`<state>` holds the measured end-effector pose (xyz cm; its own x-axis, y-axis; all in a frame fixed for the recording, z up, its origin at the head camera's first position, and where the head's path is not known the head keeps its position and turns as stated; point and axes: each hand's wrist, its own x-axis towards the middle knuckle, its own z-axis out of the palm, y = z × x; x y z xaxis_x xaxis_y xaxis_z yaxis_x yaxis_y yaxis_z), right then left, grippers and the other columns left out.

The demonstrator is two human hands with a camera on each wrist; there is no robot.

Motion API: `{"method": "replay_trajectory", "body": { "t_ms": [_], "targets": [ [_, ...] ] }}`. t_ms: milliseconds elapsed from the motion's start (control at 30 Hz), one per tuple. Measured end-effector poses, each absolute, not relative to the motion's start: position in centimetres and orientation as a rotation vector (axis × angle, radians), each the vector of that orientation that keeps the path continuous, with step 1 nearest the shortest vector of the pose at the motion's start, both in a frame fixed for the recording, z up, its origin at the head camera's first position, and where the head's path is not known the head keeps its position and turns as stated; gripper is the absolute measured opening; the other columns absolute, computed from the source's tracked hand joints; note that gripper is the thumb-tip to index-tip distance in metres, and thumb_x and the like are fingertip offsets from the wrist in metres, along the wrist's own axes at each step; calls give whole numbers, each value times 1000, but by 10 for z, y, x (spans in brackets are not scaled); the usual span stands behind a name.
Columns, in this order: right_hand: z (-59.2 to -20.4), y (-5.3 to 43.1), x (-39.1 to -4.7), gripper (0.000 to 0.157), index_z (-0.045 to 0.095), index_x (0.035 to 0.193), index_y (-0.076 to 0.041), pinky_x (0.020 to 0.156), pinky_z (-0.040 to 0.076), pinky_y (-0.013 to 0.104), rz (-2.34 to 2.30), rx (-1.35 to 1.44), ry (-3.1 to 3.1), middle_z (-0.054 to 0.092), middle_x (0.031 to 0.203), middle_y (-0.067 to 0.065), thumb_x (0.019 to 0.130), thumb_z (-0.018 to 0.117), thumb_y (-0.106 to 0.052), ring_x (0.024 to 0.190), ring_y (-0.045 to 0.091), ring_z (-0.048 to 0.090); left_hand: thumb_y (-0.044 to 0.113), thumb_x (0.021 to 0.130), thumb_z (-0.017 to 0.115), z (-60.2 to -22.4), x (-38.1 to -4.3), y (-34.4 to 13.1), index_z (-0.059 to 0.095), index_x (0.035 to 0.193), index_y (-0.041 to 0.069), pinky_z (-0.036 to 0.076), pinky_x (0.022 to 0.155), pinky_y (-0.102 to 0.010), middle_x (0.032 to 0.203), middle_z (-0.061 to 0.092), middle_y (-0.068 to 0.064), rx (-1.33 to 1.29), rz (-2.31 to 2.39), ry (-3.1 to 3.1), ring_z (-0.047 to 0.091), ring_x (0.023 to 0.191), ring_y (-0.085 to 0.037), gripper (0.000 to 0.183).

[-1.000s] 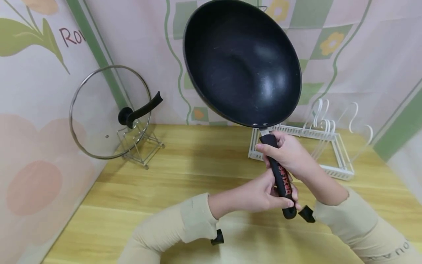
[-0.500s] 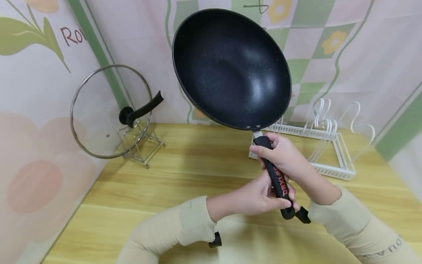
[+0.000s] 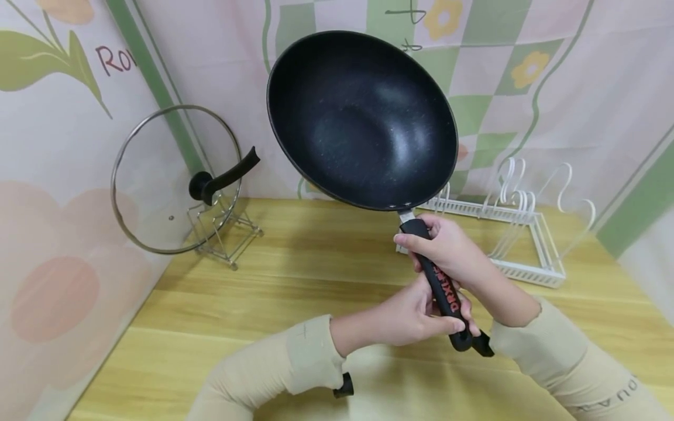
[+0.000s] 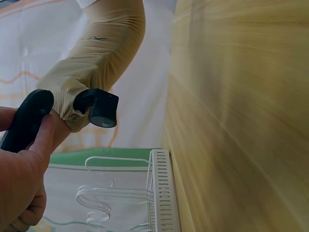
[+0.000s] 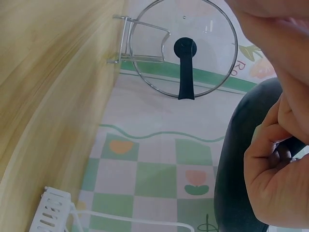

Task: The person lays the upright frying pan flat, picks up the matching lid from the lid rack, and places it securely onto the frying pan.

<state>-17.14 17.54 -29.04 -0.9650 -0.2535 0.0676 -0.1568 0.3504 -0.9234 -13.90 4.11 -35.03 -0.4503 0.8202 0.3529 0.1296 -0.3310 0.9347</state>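
A black wok (image 3: 363, 123) is held up over the table, tilted so its inside faces the head camera. Its black handle (image 3: 441, 286) with red lettering slants down to the right. My right hand (image 3: 447, 242) grips the handle near the pan, thumb laid across the top. Lower down, my left hand (image 3: 411, 313) holds the handle's end, with its thumb on top. In the left wrist view the handle's end (image 4: 30, 116) shows between thumb and fingers. The wok's dark outer side (image 5: 241, 159) appears behind curled fingers in the right wrist view.
A glass lid (image 3: 152, 175) with a black knob handle (image 3: 226, 175) leans in a wire stand (image 3: 226, 240) at the back left. Behind the right hand, a white rack (image 3: 532, 272) with curved wire dividers stands on the wooden table (image 3: 210, 316). Patterned cloth walls (image 3: 484, 70) enclose the table.
The wok has come down and a little to the left, with both hands still holding its handle. The lid, stand and rack have stayed in place.
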Motion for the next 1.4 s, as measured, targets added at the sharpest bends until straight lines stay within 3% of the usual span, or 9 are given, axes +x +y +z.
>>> {"method": "replay_trajectory", "body": {
  "t_ms": [233,633,1200,1400],
  "targets": [
    [-295,172,-173,30,55,97,-1,53,53,27,-1686,-399,2492,59,64,4,95,73,-24,55,17,60,-25,93,51,-355,-140,41,40,114,-18,57,93,-31,101,54,-39,1280,1871,1415,60,103,-60,24],
    [-298,169,-175,32,55,97,-3,54,52,29,-1567,-422,2554,59,64,4,95,74,-29,56,19,62,-23,94,51,-361,-140,39,39,120,-17,56,93,-27,103,55,-39,1306,1878,1457,63,103,-56,30],
    [-299,165,-174,34,52,93,-1,52,51,29,-1572,-414,2521,59,62,6,95,74,-27,55,19,60,-24,95,47,-366,-136,38,30,129,-14,54,97,-28,106,49,-42,1262,1921,1403,54,107,-66,39],
    [-302,165,-176,33,52,91,-2,51,49,29,-1575,-419,2505,58,61,6,95,75,-26,54,18,58,-24,96,46,-368,-137,39,32,126,-17,53,98,-28,107,50,-43,1248,1920,1388,53,109,-65,34]
  ]
}}
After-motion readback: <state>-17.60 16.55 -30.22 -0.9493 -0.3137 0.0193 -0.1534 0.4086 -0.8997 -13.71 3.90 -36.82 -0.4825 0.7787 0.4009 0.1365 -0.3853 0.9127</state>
